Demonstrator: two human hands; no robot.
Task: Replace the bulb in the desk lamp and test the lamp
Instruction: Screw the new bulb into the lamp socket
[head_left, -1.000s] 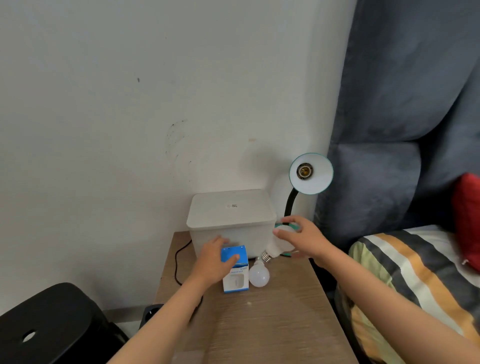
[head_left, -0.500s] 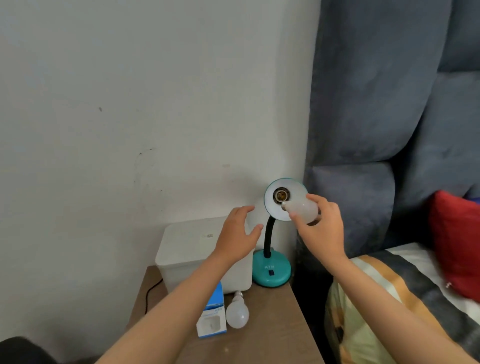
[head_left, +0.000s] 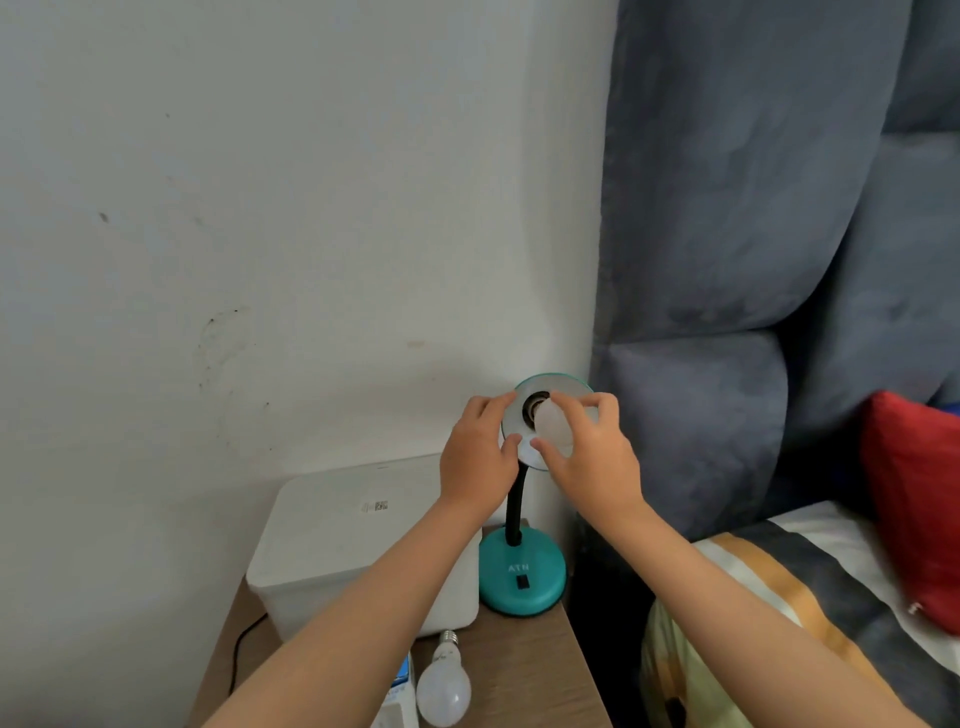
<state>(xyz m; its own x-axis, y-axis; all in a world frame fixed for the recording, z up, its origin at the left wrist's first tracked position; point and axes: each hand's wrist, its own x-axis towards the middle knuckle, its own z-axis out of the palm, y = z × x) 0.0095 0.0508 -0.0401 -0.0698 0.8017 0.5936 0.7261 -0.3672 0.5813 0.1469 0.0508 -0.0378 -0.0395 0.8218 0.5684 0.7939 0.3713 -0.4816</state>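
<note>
A teal desk lamp stands on its round base at the back right of the wooden bedside table, its black neck rising to a round shade that faces me. My left hand grips the shade's left rim. My right hand holds a white bulb with its base at the dark socket inside the shade. A second white bulb lies on the table near the front, beside a blue and white bulb box.
A white lidded plastic box sits left of the lamp against the wall. A black cable runs down the table's left side. A grey padded headboard, a striped bedspread and a red pillow are at the right.
My right hand lifted a bulb from the table up to the lamp's socket. My left hand left the bulb box and now grips the shade's rim. The view moved closer.
</note>
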